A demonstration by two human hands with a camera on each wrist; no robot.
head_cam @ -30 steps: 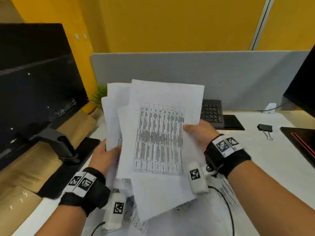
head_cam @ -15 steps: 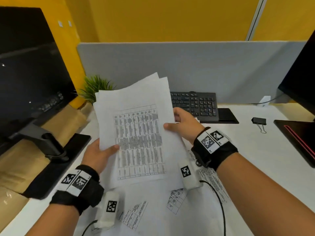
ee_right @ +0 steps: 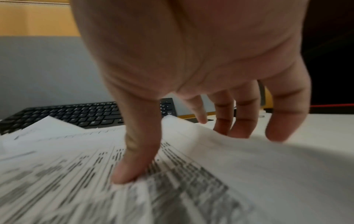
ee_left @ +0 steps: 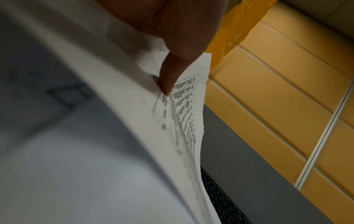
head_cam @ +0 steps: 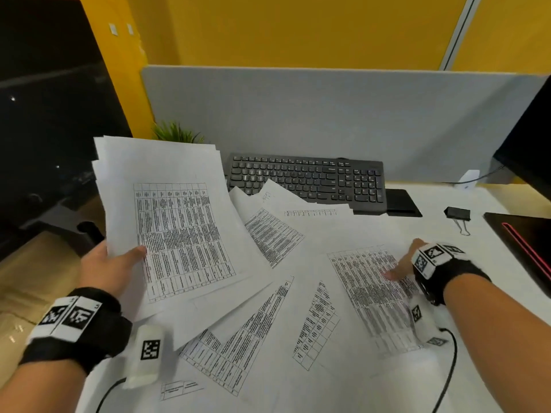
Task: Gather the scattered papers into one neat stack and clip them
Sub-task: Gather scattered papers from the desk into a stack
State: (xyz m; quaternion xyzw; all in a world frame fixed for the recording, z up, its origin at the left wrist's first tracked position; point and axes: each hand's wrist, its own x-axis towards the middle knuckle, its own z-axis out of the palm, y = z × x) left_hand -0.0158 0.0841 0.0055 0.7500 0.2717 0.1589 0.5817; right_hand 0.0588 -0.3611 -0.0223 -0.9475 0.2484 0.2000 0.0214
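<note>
My left hand (head_cam: 119, 263) grips a gathered stack of printed sheets (head_cam: 176, 228) at its lower left edge, tilted up above the desk; the thumb (ee_left: 170, 75) lies on top of the stack (ee_left: 114, 121), and the fingers behind are hidden. Several more sheets (head_cam: 268, 323) lie fanned across the white desk. My right hand (head_cam: 408, 263) is down on the rightmost sheet (head_cam: 366, 293): the thumb (ee_right: 138, 151) presses its printed face (ee_right: 191, 189), and the fingers reach past its lifted far edge. A black binder clip (head_cam: 457, 214) lies beyond the right hand, untouched.
A black keyboard (head_cam: 307, 180) sits behind the papers, partly under two sheets, with a black pad (head_cam: 402, 202) beside it. A dark monitor (head_cam: 44, 129) stands at left, a laptop (head_cam: 524, 239) at right. A small plant (head_cam: 176, 134) and a grey partition (head_cam: 328, 114) close the back.
My right hand has let go of the held stack and dropped right onto a sheet on the desk. The left hand alone now holds the stack, shifted left.
</note>
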